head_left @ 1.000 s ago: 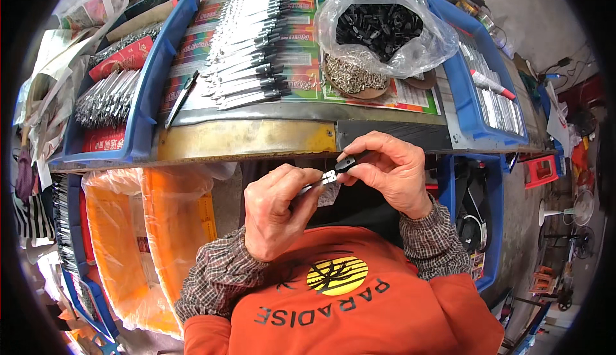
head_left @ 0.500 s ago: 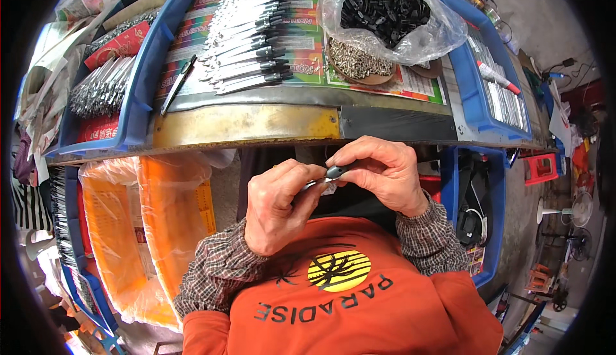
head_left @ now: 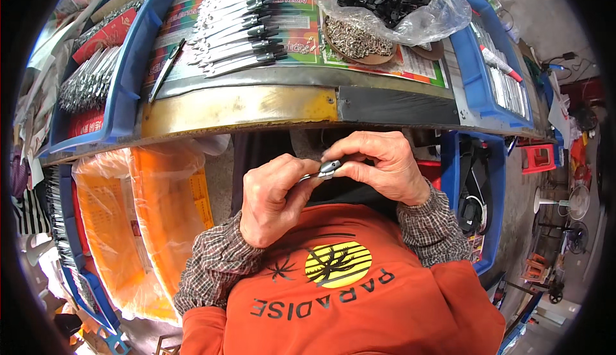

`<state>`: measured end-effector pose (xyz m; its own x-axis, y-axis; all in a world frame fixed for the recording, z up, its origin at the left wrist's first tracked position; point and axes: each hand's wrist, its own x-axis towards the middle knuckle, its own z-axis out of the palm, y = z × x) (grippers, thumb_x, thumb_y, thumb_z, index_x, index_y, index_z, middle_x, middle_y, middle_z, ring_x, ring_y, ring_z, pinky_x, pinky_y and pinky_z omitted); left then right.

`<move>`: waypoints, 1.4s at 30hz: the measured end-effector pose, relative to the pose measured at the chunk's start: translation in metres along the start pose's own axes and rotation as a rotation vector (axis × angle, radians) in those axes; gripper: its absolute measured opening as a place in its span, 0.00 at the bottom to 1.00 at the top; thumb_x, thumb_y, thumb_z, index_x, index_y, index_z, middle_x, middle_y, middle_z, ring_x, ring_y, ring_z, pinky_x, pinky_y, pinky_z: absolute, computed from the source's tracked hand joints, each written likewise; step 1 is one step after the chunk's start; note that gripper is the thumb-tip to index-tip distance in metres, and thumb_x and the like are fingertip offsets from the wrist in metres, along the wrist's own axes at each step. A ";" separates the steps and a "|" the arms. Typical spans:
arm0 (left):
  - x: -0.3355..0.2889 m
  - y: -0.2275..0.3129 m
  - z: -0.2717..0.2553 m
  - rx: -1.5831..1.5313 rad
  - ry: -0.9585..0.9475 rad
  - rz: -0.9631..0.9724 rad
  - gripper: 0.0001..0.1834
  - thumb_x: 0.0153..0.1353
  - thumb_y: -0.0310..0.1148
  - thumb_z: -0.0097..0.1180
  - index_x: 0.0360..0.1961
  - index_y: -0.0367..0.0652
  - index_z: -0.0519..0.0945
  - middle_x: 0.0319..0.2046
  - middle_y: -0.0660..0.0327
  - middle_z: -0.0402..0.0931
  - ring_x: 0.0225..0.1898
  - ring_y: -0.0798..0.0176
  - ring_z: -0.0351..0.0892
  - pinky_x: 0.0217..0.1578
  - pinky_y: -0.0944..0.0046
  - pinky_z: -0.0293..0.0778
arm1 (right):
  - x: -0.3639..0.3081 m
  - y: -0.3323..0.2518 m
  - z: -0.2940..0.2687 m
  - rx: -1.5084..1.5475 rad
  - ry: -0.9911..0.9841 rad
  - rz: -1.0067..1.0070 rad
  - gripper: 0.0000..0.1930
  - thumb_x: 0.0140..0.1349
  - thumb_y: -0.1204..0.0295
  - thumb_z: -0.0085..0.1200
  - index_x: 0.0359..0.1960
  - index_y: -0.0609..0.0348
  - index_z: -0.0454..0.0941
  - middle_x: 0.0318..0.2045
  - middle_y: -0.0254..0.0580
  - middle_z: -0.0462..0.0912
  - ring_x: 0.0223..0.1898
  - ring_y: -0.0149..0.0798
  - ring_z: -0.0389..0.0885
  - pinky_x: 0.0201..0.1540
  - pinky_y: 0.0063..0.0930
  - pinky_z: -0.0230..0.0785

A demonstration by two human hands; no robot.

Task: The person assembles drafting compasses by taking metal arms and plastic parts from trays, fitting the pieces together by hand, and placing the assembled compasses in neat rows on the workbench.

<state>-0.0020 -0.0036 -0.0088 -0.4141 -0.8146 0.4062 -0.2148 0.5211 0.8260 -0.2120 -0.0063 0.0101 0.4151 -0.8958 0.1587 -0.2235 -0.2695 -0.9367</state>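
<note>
In front of my chest, both hands meet over one small part. My left hand (head_left: 273, 194) is closed, pinching a thin metal strip (head_left: 308, 177) that is mostly hidden by the fingers. At the strip's right end sits a rounded black plastic piece (head_left: 330, 166) with a small hole in its face. The thumb and fingertips of my right hand (head_left: 382, 166) are closed on that piece from the right. Beyond them on the bench lies a long row of slim silver strips (head_left: 237, 34) with black ends.
A clear bag (head_left: 385, 2) of black plastic parts stands beside a dish of small metal pins (head_left: 359, 39). Blue bins (head_left: 131, 79) flank the bench, holding metal strips. The bench's front edge (head_left: 237, 108) runs just beyond my hands. A plastic-lined orange crate (head_left: 154, 214) is at left.
The black piece has turned between my fingers, so its hole now shows. My left hand has moved slightly left and up, and the bench appears a little higher in view.
</note>
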 end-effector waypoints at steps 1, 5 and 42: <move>0.001 0.001 -0.001 0.015 -0.007 -0.009 0.12 0.45 0.17 0.61 0.33 0.38 0.78 0.22 0.55 0.74 0.22 0.55 0.75 0.22 0.62 0.69 | 0.000 0.001 0.001 0.002 -0.001 0.002 0.10 0.54 0.80 0.61 0.39 0.65 0.80 0.32 0.41 0.83 0.33 0.29 0.82 0.35 0.21 0.75; 0.001 -0.002 -0.002 0.004 -0.017 -0.021 0.12 0.46 0.17 0.61 0.33 0.38 0.78 0.23 0.55 0.74 0.22 0.54 0.75 0.22 0.61 0.69 | -0.002 0.002 0.004 -0.014 0.044 0.013 0.12 0.54 0.78 0.61 0.41 0.66 0.79 0.32 0.41 0.83 0.29 0.28 0.82 0.31 0.20 0.74; -0.023 -0.015 0.010 0.158 -0.007 -0.004 0.12 0.45 0.20 0.65 0.32 0.39 0.79 0.25 0.57 0.78 0.25 0.57 0.78 0.25 0.63 0.72 | -0.013 0.014 0.024 0.026 -0.016 0.099 0.08 0.56 0.80 0.58 0.37 0.66 0.78 0.29 0.41 0.81 0.25 0.29 0.81 0.28 0.20 0.74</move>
<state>0.0019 0.0097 -0.0346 -0.4188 -0.8151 0.4004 -0.3524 0.5522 0.7556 -0.2001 0.0101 -0.0128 0.4063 -0.9118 0.0599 -0.2411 -0.1702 -0.9555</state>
